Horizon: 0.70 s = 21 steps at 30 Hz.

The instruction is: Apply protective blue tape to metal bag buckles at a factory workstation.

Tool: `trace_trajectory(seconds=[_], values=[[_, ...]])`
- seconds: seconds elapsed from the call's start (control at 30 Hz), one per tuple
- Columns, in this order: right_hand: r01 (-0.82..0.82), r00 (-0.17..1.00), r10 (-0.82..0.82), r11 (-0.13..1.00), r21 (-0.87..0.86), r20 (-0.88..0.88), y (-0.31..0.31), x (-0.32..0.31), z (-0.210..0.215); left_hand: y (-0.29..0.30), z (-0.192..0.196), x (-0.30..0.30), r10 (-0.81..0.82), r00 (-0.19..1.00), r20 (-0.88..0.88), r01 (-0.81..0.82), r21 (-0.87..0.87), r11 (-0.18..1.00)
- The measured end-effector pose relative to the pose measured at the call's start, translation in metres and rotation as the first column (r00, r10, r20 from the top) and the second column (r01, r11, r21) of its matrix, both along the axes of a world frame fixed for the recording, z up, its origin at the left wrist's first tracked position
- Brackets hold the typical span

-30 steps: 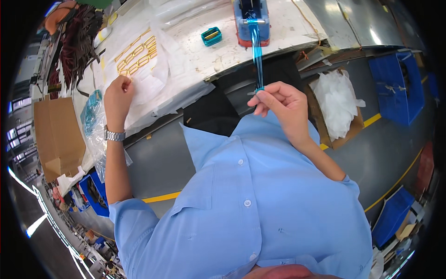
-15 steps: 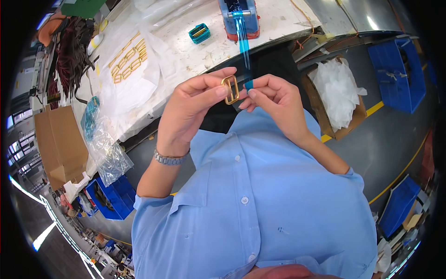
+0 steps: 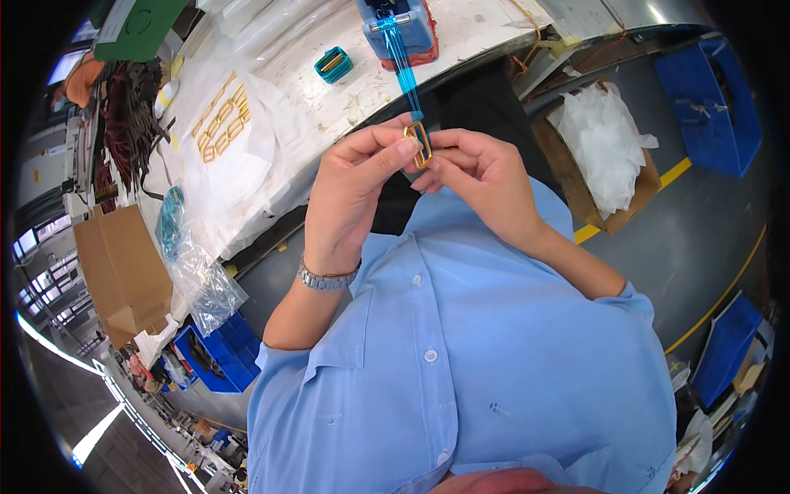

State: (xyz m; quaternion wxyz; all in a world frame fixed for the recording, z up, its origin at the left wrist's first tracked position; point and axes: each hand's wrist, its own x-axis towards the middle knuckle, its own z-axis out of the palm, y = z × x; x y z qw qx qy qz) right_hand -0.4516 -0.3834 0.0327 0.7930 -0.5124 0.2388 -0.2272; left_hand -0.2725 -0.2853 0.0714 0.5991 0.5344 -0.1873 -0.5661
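A gold rectangular buckle [image 3: 419, 145] with a middle bar is pinched between the thumb and index finger of my left hand [image 3: 362, 165]. From a blue tape dispenser [image 3: 418, 34] on the table, a shiny blue film strip [image 3: 401, 70] stretches down to the buckle, narrowing and bunching near it. My right hand [image 3: 481, 169] is closed at the buckle's right edge, its thumb and index finger pinching the film's end there; the buckle and fingers partly hide that end.
Gold buckles [image 3: 224, 123] lie in rows on white sheeting at the table's left. A blue-wrapped buckle bundle [image 3: 332, 64] sits left of the dispenser. On the floor at right stand a cardboard box [image 3: 568, 177] with white wrapping and a blue bin [image 3: 708, 107].
My hands have come together, so the buckle now meets the blue film and my right fingertips. The buckle has turned more edge-on. The whole view has shifted slightly.
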Motion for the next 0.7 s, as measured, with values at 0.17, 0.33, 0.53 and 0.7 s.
trace_trajectory(seconds=[0.17, 0.33, 0.53, 0.7], values=[[-0.005, 1.000, 0.005, 1.000, -0.011, -0.010, 0.0018, -0.0007, -0.0017, 0.0018, -0.0046, -0.0018, 0.023, 1.000, 0.021, -0.023, 0.008, 1.000], [-0.017, 0.999, 0.015, 0.998, -0.053, -0.032, -0.0003, -0.0011, 0.0003, 0.0016, -0.0092, 0.0006, 0.046, 0.999, 0.026, -0.047, 0.044, 0.998], [-0.029, 0.999, 0.028, 0.999, -0.046, -0.015, 0.0000, -0.0004, 0.0008, -0.0025, -0.0067, 0.0009, 0.018, 0.999, 0.041, -0.021, 0.075, 0.997], [0.000, 0.999, -0.002, 0.998, 0.062, 0.032, -0.0003, 0.0039, 0.0045, -0.0052, -0.0046, 0.0013, 0.003, 0.998, 0.068, -0.008, 0.071, 0.997]])
